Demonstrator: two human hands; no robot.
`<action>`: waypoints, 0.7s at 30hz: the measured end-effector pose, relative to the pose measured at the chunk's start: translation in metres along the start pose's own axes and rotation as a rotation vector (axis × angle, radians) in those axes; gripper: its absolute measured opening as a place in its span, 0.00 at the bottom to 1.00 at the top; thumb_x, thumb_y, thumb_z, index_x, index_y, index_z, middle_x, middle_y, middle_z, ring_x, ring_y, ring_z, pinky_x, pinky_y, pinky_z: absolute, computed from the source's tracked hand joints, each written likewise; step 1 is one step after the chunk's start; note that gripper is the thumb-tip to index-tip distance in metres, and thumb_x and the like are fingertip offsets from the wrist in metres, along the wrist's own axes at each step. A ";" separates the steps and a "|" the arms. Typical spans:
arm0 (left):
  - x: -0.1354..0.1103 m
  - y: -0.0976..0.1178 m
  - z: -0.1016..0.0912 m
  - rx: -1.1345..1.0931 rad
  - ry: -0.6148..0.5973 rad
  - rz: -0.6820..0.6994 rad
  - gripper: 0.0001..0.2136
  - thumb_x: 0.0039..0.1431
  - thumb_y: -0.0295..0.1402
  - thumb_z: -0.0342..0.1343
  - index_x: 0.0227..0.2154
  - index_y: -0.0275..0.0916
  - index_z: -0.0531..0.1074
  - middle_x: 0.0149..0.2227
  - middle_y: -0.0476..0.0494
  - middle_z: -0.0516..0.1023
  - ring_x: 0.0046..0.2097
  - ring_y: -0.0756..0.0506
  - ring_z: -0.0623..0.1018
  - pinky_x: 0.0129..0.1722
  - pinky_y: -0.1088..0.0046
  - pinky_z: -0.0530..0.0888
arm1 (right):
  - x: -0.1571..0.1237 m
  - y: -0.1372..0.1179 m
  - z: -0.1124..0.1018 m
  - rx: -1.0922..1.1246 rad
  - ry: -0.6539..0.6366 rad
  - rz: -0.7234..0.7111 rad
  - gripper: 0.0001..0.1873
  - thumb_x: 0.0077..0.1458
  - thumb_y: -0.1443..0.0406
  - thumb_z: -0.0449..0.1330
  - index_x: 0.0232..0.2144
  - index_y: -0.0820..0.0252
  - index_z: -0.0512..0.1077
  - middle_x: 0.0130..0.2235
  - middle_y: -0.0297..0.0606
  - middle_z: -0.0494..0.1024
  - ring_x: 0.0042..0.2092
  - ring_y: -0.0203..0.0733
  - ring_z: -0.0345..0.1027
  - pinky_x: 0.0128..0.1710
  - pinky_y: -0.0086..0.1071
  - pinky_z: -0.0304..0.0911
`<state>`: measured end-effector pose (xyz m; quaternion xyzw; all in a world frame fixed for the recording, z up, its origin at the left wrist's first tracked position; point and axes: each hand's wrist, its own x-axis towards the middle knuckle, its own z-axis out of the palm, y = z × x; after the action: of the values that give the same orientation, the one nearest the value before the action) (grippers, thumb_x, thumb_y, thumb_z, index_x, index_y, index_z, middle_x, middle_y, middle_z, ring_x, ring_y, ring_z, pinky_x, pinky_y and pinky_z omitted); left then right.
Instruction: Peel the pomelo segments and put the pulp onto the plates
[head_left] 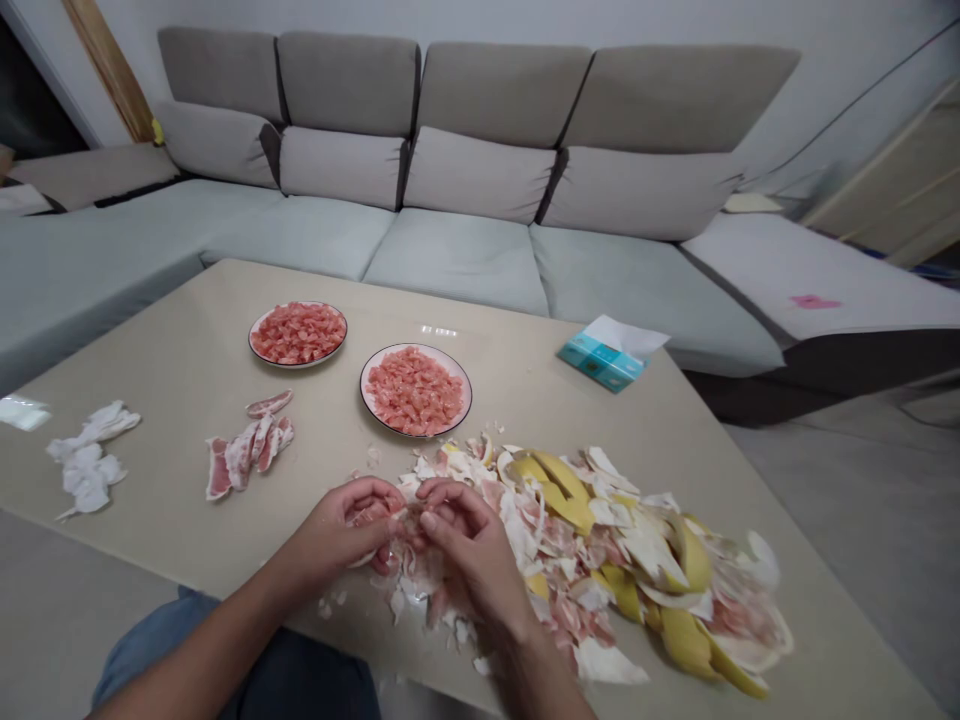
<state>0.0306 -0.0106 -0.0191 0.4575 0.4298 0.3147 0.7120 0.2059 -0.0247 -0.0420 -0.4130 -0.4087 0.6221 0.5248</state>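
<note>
We see the left hand (pixel 346 528) and right hand (pixel 469 548) both closed on one fruit piece (pixel 373 515), peel heap (pixel 637 560) at three o'clock.

Grey sectional sofa (pixel 457 250) behind beige table (pixel 172 350), pale wall (pixel 525 18).

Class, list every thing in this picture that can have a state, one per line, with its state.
left hand: shut on the pomelo segment
right hand: shut on the same pomelo segment
far plate: full of peeled pink flesh
near plate: full of peeled pink flesh
loose segments: skin on, unpeeled
peel pile: torn, heaped
tissue box: open, one tissue sticking out
white tissues: crumpled
</note>
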 end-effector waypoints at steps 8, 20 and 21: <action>-0.002 0.006 0.000 -0.039 -0.055 0.011 0.14 0.53 0.39 0.61 0.39 0.36 0.72 0.30 0.47 0.76 0.26 0.51 0.73 0.29 0.75 0.71 | 0.002 0.005 -0.003 0.228 -0.066 0.154 0.10 0.46 0.61 0.70 0.33 0.56 0.78 0.33 0.34 0.81 0.31 0.35 0.73 0.32 0.27 0.68; 0.001 0.013 0.001 0.076 0.176 0.099 0.16 0.49 0.37 0.64 0.40 0.36 0.74 0.36 0.43 0.77 0.36 0.46 0.76 0.36 0.72 0.73 | 0.021 -0.025 -0.013 -0.350 0.127 -0.168 0.10 0.49 0.60 0.67 0.34 0.57 0.77 0.34 0.38 0.79 0.35 0.41 0.72 0.37 0.34 0.70; 0.001 0.013 0.001 0.063 0.197 0.121 0.15 0.48 0.36 0.64 0.40 0.37 0.73 0.36 0.44 0.77 0.38 0.46 0.76 0.37 0.72 0.73 | 0.028 -0.033 -0.012 -0.446 0.147 -0.241 0.09 0.51 0.60 0.66 0.34 0.57 0.77 0.35 0.38 0.78 0.36 0.41 0.72 0.37 0.34 0.70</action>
<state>0.0314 -0.0050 -0.0078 0.4717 0.4792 0.3868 0.6311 0.2247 0.0080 -0.0178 -0.5109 -0.5428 0.4179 0.5193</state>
